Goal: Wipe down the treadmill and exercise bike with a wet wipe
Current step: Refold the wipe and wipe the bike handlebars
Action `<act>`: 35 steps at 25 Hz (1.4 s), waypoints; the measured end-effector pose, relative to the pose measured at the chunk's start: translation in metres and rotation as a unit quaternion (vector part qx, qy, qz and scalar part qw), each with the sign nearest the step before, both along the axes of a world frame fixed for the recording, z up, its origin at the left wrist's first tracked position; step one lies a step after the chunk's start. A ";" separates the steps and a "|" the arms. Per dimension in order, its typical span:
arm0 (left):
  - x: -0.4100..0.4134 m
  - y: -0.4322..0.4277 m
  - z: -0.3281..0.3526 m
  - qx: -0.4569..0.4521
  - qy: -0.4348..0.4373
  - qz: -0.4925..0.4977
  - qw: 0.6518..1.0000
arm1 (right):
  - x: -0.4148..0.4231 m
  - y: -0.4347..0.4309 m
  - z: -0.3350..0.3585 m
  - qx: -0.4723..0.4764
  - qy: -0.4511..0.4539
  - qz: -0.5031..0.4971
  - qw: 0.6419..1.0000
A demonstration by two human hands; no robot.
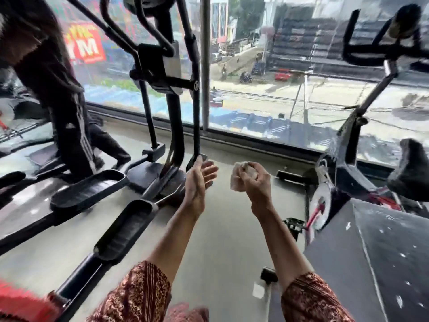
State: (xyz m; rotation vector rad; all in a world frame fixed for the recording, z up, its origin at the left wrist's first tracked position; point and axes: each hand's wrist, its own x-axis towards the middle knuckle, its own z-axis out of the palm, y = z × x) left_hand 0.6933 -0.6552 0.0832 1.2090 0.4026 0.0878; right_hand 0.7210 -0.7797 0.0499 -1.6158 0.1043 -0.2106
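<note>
Pale wet wipe (236,181) half hidden in right hand (256,184), exercise bike (348,133) partly off-frame

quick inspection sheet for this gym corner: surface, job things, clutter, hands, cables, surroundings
surface: grey floor; dark mat at right, flecked with white specks
job's things: wet wipe crumpled in the right hand; exercise bike at right, untouched; no treadmill clearly seen
clutter: white scrap on the floor by the mat
grippers: left hand open, fingers straight, near the elliptical; right hand grips the wipe
cables: nothing seen indoors; wires outside
surroundings: another person's legs on a machine at left; window onto a street
</note>
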 end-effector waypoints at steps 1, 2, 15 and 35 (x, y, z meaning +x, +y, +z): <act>0.029 -0.009 -0.005 0.004 -0.002 -0.020 1.000 | 0.024 -0.011 -0.003 0.010 -0.001 -0.016 1.000; 0.059 -0.019 -0.009 0.012 -0.004 -0.041 0.999 | 0.048 -0.022 -0.005 0.021 -0.002 -0.033 0.999; 0.422 -0.138 0.018 0.027 -0.059 -0.252 0.966 | 0.351 -0.140 0.014 0.060 0.013 -0.230 0.971; 0.897 -0.326 0.068 0.010 -0.144 -0.360 0.922 | 0.806 -0.312 0.108 0.005 -0.133 -0.289 0.948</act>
